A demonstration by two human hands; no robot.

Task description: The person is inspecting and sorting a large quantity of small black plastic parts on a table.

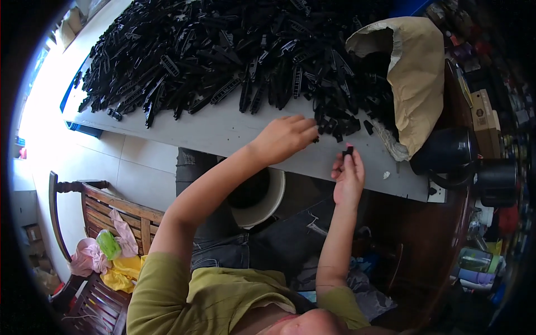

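Big heap of black parts point(223, 53) fills back of worktop point(206, 131); no clear way through. Bare strip runs along front edge, wide open left of left grip point(287, 138). Small gap between left grip and right grip point(349, 174). Loose black bits point(339, 126) lie just ahead of both. Paper bag point(421, 84) blocks right side, black tub point(441, 152) just beside it.

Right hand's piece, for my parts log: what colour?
The piece is black; head view shows it.

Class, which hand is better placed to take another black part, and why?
Probably the left hand: it is near the pile of black parts, while the right hand pinches a black piece. Whether the left holds anything is unclear.
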